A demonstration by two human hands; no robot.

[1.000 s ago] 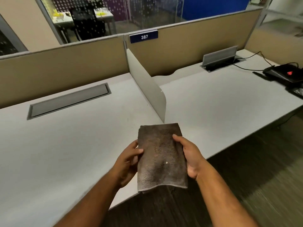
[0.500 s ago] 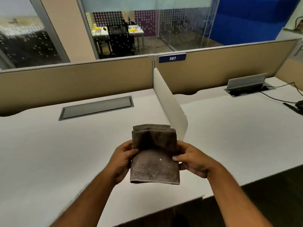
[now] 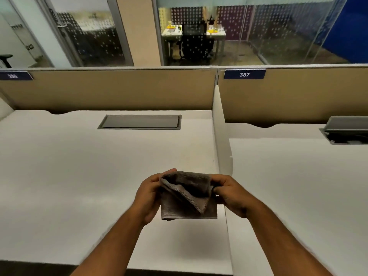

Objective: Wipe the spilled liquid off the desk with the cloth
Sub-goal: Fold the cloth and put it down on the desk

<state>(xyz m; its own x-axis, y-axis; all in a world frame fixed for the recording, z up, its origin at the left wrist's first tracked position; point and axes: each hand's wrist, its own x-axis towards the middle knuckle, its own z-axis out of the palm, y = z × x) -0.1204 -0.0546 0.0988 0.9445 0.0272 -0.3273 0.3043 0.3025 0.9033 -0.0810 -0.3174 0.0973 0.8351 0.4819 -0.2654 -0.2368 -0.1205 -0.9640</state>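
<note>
A grey-brown cloth [image 3: 187, 198], folded over on itself, hangs in the air above the white desk [image 3: 69, 186]. My left hand [image 3: 148, 196] grips its left edge and my right hand [image 3: 232, 193] pinches its right edge. Both hands are just left of the low white divider [image 3: 221, 140] that splits the desk in two. No spilled liquid shows on the desk surface from here.
A closed grey cable hatch [image 3: 140, 122] sits at the back of the left desk. An open cable hatch [image 3: 348, 132] is at the right edge. Tan partition panels [image 3: 111, 90] with number plates wall the far side. Glass walls stand behind.
The view has swung left and up, centring the left desk. The cloth went from a long flat strip to a shorter folded bundle, and my hands carried it forward over the desk.
</note>
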